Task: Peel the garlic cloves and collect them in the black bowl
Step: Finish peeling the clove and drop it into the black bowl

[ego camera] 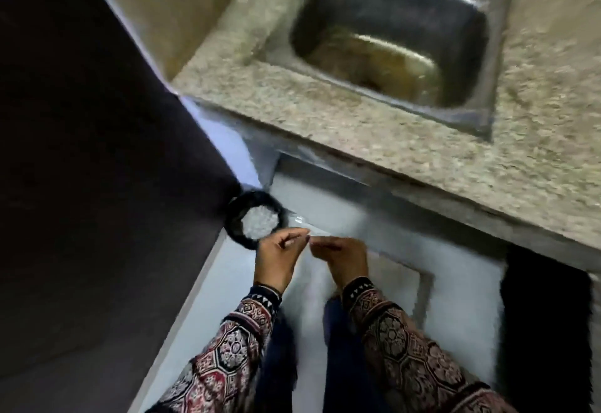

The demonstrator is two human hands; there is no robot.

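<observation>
The black bowl (234, 217) stands low down beside the corner of the dark wall, with several white peeled garlic cloves (261, 224) in it. My left hand (278, 258) is just right of the bowl, fingers curled, pinching one end of a thin pale translucent strip (307, 228). My right hand (346, 256) is close beside it and pinches the same strip from the other side. The view is blurred, so I cannot tell whether the strip is garlic skin or something else.
A speckled stone counter (374, 126) runs above the hands, with a steel sink (390, 38) set into it. A grey cabinet front (374, 217) lies behind the hands. A dark wall (81, 152) fills the left side.
</observation>
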